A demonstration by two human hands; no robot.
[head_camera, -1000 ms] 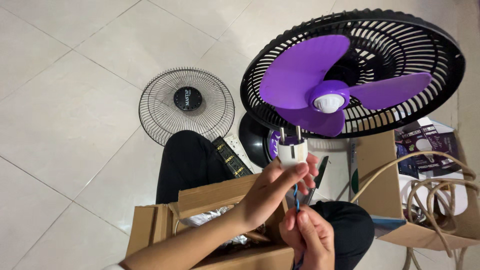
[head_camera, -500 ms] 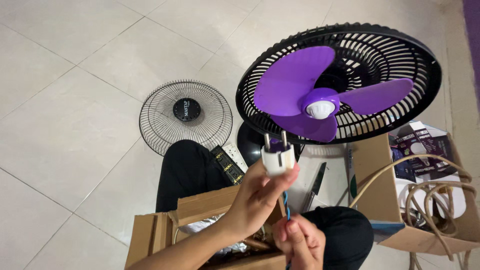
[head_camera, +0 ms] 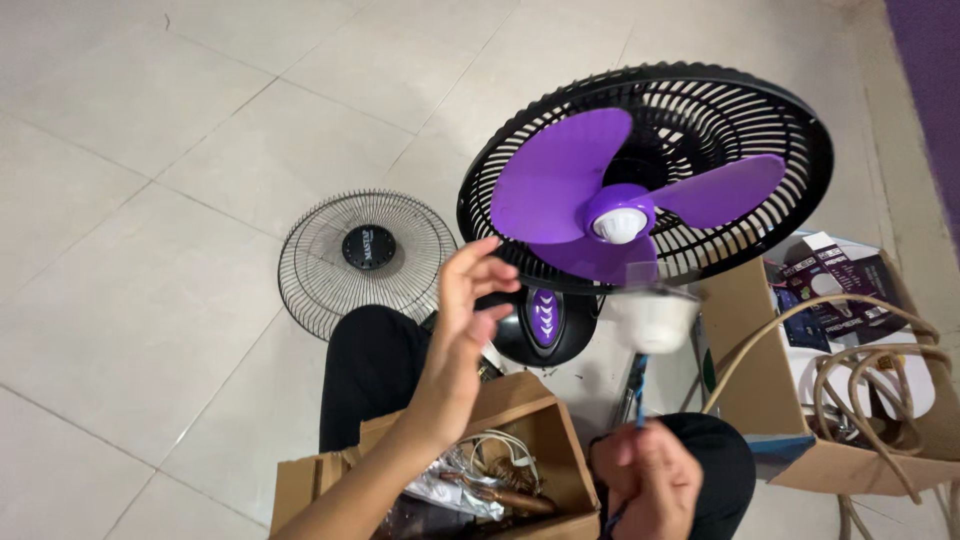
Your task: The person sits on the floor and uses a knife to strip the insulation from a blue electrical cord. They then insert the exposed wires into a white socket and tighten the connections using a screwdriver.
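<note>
Plug [head_camera: 652, 318] dangles blurred from right hand [head_camera: 645, 480]; left hand [head_camera: 468, 300] open.

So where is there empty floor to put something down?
The tiled floor is bare to the left of the loose wire fan guard and above it, up to the purple-bladed fan. It is crowded lower right: the open cardboard box by the left hand, and the box of cables beyond the right hand.
</note>
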